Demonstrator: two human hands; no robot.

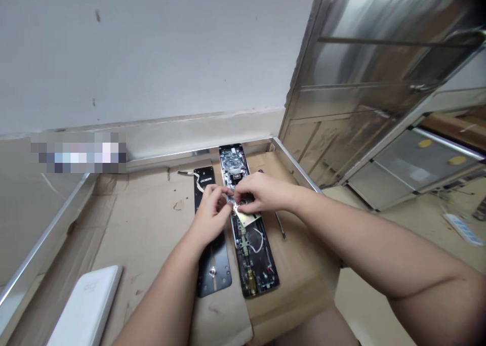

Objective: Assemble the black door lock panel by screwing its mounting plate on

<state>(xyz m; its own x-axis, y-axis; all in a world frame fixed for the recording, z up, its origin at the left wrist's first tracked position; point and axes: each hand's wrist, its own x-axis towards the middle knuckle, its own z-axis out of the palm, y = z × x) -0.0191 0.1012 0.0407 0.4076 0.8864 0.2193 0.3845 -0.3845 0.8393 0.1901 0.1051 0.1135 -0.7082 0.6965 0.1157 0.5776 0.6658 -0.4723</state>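
A long black electronic housing, apparently a door lock body, lies open on the cardboard, its circuit board showing at the far end. Over its middle sits a shiny metal plate, tilted across the inner parts. My right hand pinches at the plate's upper edge with curled fingers. My left hand is closed at the housing's left side, thumb and fingers drawn together near the same plate; whatever is between them is hidden. Partly under my left forearm rests a black mounting plate with holes.
A screwdriver lies right of the housing. A white cable crosses the mounting plate's top. At the lower left is a white box-like object. A metal rim edges the cardboard-covered table; a power strip lies far right.
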